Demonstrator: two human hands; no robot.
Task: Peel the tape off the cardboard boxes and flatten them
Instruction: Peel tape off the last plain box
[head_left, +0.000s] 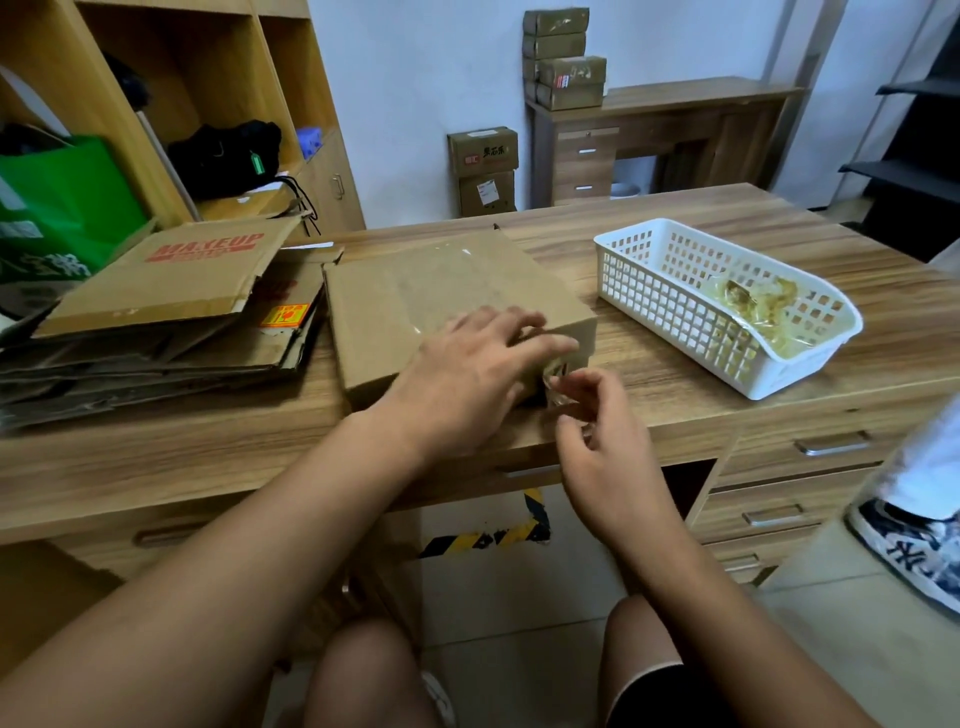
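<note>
**Tape lifting at the box's near right corner**

The cardboard box (447, 291) lies mid-table near the front edge, its long axis running away from the person. The left hand (467, 379) presses flat on its near right corner, fingers spread and straight. Just beside it, off the box's near end, the right hand (602, 441) has curled fingers pinching a strip of clear tape (558, 382); this hand is nearer the tape. Toward the right edge, a white basket (654, 306) holds crumpled peeled tape (758, 306). Flattened cardboard (171, 322) is stacked at the left edge.
</note>
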